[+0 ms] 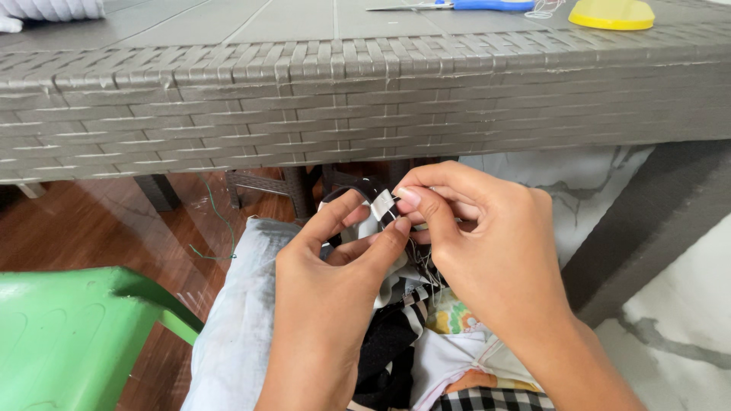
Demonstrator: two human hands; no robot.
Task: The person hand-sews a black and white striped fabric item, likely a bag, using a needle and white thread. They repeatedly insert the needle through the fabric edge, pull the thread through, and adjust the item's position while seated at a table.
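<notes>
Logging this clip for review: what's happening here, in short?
A person works below the edge of a grey woven table. The left hand and right hand together pinch a small white strip wrapped on a black band, with loose thread hanging near it. Patterned fabric pieces lie on the lap. Blue-handled scissors and a yellow object sit on the tabletop, and a green chair is to the left.

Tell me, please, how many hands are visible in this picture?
2. The left hand and the right hand meet below the grey wicker table, both pinching a small white fabric strip. No other hands appear.
</notes>
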